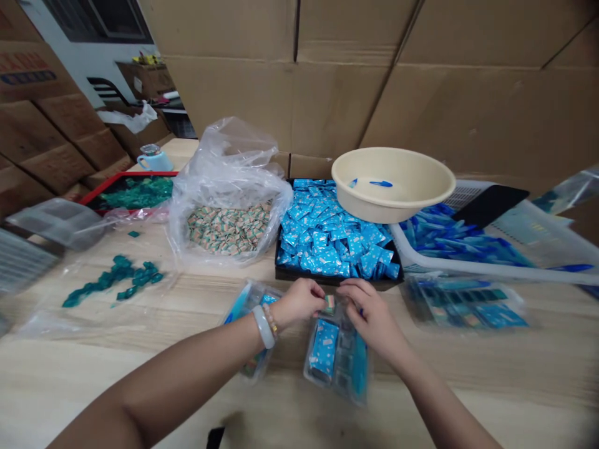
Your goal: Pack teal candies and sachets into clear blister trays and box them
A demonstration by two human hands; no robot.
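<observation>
My left hand (303, 300), with a bracelet and bangle at its wrist, pinches a small green-and-tan square piece (330, 304) above the top of a clear plastic compartment tray (345, 390). My right hand (369, 308) has its fingers curled on the tray's upper right edge. In the tray lie a blue printed packet (324, 347) on the left and a long blue pen-like item (360, 368) on the right, with small square compartments between them. Another filled tray (255, 368) lies under and beside my left wrist, partly hidden.
Behind my hands stands a black box of blue packets (322, 243). Left of it are a plastic bag of tan-green squares (229, 227) and loose green pieces (116, 274). To the right are a cream basin (393, 209), a white basket (468, 265) of blue pens and filled trays (468, 305).
</observation>
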